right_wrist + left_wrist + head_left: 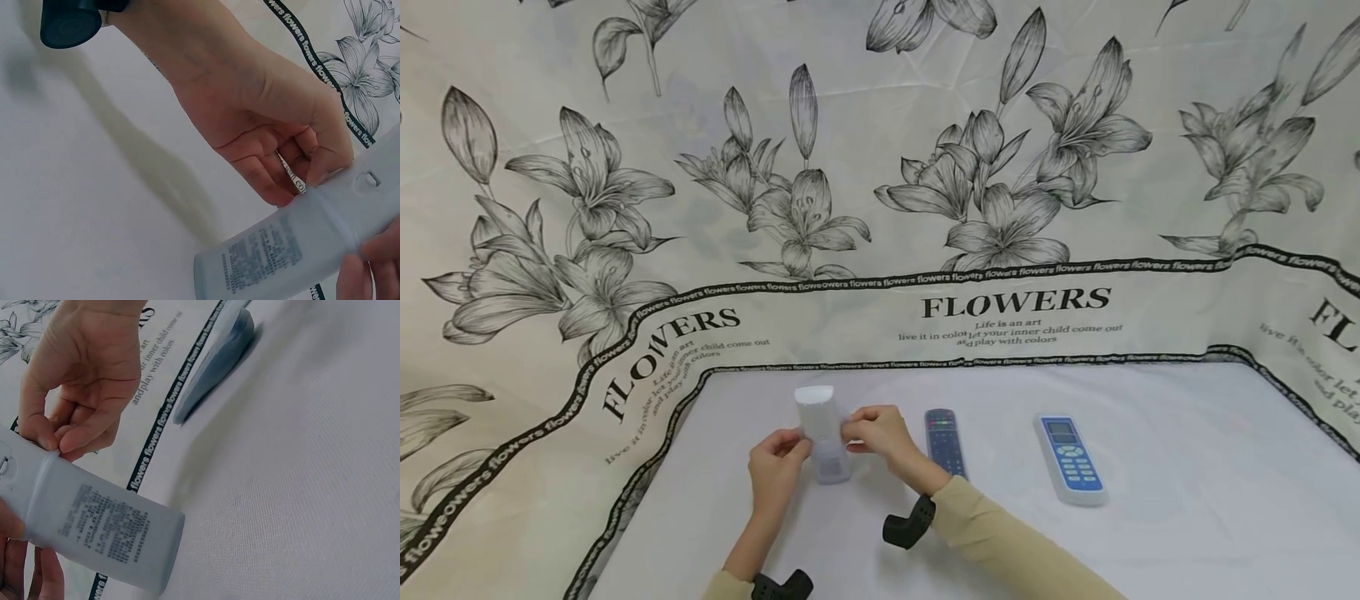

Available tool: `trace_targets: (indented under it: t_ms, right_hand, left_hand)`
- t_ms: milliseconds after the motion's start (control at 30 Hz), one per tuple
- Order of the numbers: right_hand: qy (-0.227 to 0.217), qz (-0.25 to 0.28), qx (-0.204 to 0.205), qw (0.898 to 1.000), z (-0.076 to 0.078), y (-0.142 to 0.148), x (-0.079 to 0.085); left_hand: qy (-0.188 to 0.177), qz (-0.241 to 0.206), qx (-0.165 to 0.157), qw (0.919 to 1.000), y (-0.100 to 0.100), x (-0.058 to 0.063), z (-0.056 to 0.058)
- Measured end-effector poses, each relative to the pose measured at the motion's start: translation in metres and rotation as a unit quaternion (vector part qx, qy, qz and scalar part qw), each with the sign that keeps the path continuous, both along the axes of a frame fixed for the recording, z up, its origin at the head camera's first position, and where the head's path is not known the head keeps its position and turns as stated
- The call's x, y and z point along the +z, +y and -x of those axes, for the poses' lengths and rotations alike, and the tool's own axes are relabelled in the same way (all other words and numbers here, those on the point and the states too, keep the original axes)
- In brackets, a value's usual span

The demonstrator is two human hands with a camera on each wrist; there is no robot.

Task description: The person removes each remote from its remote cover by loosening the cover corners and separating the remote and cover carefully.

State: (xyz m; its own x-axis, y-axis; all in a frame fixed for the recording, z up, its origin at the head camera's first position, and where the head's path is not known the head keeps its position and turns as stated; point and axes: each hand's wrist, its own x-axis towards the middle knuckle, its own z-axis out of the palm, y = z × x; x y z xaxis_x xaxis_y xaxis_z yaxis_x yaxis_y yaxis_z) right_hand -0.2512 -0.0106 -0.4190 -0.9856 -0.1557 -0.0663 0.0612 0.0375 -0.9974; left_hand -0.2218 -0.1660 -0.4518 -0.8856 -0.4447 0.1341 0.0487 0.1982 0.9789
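A white remote control (816,408) stands upright on the table, its lower part inside a translucent sleeve (831,465). Printed text shows through the sleeve (119,525) in the left wrist view. My left hand (772,471) pinches the sleeve's rim on the left side with thumb and fingers. On the opposite side, my right hand (880,429) pinches the same rim. In the right wrist view the left hand (269,125) shows large, with its thumb at the rim; only the right fingertips appear at the lower right corner.
To the right of my right hand lies a dark blue remote (943,443), partly covered by the forearm. Farther right is a white remote with a blue face (1071,461). White cloth covers the table (1195,492); a flower-printed curtain (1022,308) hangs behind it.
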Motion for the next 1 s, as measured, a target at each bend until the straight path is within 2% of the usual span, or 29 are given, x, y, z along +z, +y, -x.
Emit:
trace_targets:
  t_ms: [233,567,1000]
  right_hand:
    - [-0.037,0.04,0.021,0.998,0.002,0.003,-0.002]
    - [-0.035,0.035,0.009,0.999,0.003,0.002,-0.007]
    - [-0.027,0.034,-0.001,0.999,-0.002,0.001,-0.011]
  left_hand:
    - [-0.002,-0.008,-0.003,1.0,0.001,0.0,0.0]
    - [-0.001,-0.002,0.011,0.9999,0.002,-0.004,0.002]
    - [0.004,-0.006,0.013,0.9999,0.002,-0.011,-0.001]
